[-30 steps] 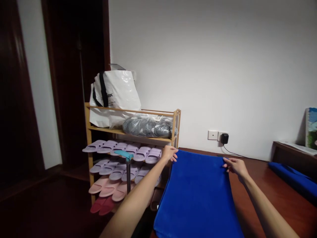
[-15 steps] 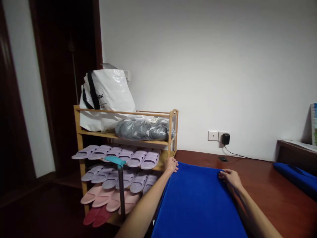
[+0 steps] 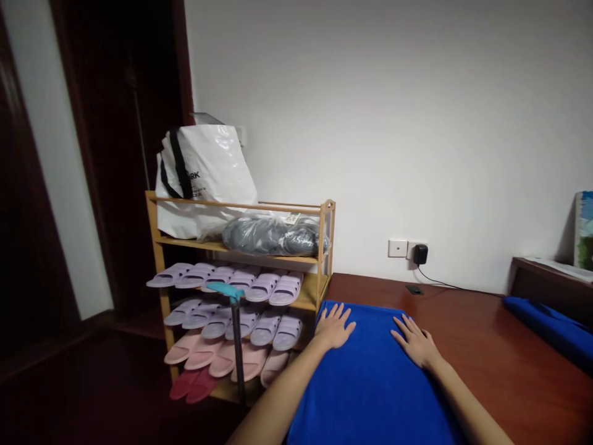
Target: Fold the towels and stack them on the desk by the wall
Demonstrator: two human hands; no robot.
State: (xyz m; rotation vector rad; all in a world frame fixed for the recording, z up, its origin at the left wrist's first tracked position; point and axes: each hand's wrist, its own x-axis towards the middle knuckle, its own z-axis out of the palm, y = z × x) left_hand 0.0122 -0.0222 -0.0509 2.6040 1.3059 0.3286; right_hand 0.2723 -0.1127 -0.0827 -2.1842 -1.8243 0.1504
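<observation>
A blue cloth, folded into a long rectangle, lies on the reddish-brown wooden table. My left hand rests palm down near its far left corner, fingers spread. Close to the far right corner, my right hand lies on the cloth, its fingers stretched out too. Neither hand grips anything. The near end of the cloth runs out of view at the bottom.
Left of the table stands a wooden shoe rack with rows of slippers, a white bag and plastic-wrapped grey items. A teal-topped handle rises before it. Another blue cloth and a black plug are at right.
Both hands have let go of the cloth's far corners and now lie flat on its top with fingers spread. The view has shifted slightly.
</observation>
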